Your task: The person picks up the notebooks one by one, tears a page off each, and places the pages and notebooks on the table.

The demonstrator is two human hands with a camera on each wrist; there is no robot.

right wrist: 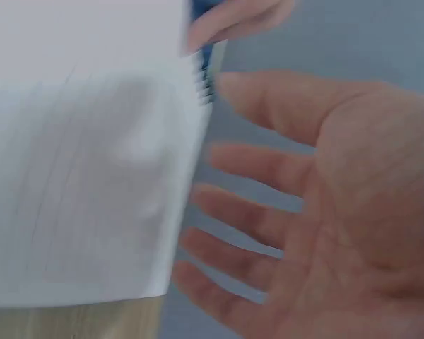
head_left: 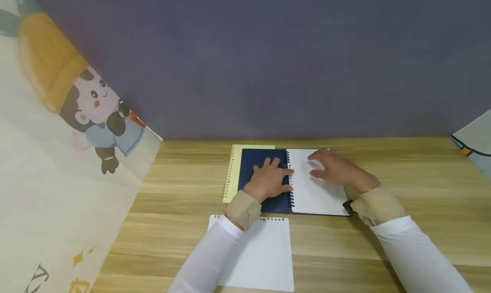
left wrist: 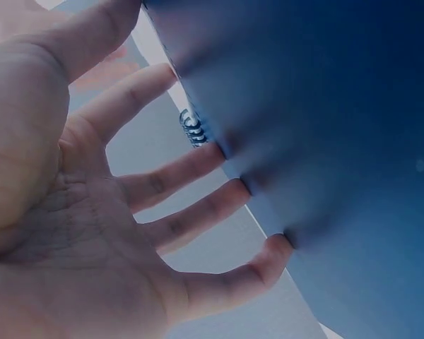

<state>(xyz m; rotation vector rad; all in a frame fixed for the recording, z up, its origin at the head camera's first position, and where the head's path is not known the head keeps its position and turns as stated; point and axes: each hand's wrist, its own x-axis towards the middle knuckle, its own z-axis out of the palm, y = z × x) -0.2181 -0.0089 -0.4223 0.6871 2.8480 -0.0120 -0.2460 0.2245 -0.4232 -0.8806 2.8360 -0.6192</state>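
A spiral notebook lies open on the table, its navy cover (head_left: 251,161) folded to the left and its white lined page (head_left: 307,195) on the right. With fingers spread, my left hand (head_left: 269,180) rests on the cover beside the black coil (head_left: 290,195); its fingertips touch the cover in the left wrist view. My right hand (head_left: 339,169) is over the right part of the page, fingers loosely bent. In the right wrist view that hand (right wrist: 290,205) holds nothing; whether it touches the paper I cannot tell.
Under the navy cover's left side sits a pale yellow spiral notebook (head_left: 235,156). A loose lined sheet (head_left: 264,259) with a holed top edge lies nearer, partly beneath my left forearm. A grey wall (head_left: 307,71) rises behind the wooden table (head_left: 422,191).
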